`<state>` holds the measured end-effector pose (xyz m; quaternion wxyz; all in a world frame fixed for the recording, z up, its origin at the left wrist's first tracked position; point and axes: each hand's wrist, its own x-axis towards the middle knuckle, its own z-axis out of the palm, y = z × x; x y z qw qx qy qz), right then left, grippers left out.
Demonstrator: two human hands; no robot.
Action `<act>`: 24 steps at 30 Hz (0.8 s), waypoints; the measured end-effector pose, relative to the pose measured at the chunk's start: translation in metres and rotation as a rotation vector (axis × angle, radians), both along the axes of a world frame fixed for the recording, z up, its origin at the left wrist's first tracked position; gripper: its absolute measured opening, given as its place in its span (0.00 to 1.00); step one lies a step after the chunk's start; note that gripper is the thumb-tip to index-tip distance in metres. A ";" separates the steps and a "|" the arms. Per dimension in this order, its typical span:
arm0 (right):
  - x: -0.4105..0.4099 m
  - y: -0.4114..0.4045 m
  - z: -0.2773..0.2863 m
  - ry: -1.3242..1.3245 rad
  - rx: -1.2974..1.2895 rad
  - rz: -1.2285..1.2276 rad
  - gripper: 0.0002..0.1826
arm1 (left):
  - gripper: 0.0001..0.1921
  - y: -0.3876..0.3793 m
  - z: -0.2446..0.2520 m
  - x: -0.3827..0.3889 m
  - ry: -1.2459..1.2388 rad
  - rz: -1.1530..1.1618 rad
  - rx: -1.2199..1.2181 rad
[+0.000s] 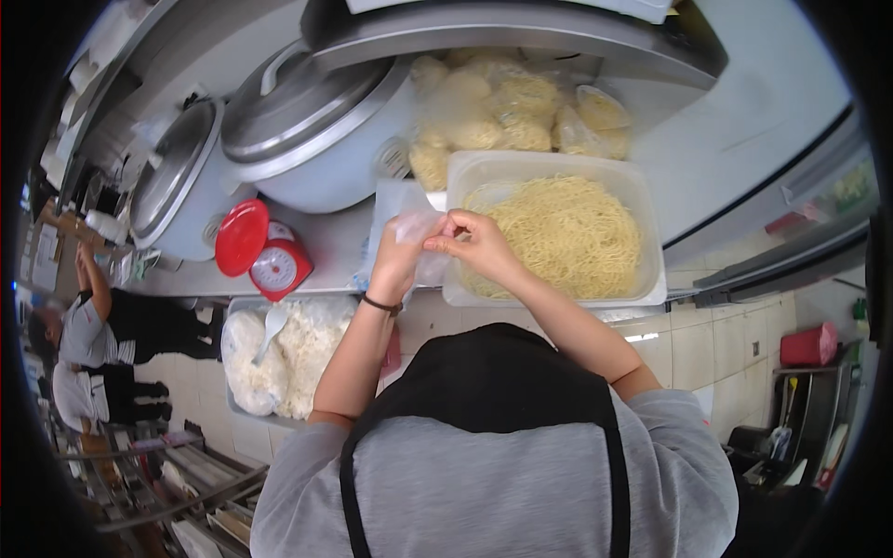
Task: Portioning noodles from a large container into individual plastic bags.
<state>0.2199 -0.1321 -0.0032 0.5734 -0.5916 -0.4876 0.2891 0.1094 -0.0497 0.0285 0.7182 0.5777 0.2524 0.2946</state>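
My left hand (399,250) holds a thin clear plastic bag (416,227), which partly covers its fingers. The fingertips of my right hand (476,240) pinch the bag's edge close beside the left fingers. Just right of the hands, a translucent plastic tub (551,303) holds a heap of thin yellow noodles (572,237). More clear bags (394,199) lie on the counter behind my left hand. Knotted plastic bags of noodles (488,104) are piled behind the tub. To the left stands a red dial kitchen scale (280,267) with a red pan (242,238) tilted on it.
Two large lidded pots (307,174) (171,174) stand at the back left. Below the counter's edge, a tub (227,363) holds white rice-like food, a filled bag and a white scoop (272,331). A steel shelf (516,35) overhangs the back. Two people are at far left.
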 end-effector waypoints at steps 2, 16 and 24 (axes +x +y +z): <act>0.018 -0.011 -0.009 -0.046 0.039 -0.100 0.20 | 0.12 0.003 -0.008 0.009 -0.043 -0.027 0.045; 0.095 -0.079 -0.010 -0.848 -0.567 -0.367 0.28 | 0.10 0.004 -0.021 0.035 0.184 -0.135 0.561; 0.135 -0.077 -0.021 -0.790 -0.689 -0.039 0.28 | 0.06 0.027 -0.025 0.010 0.159 -0.012 0.566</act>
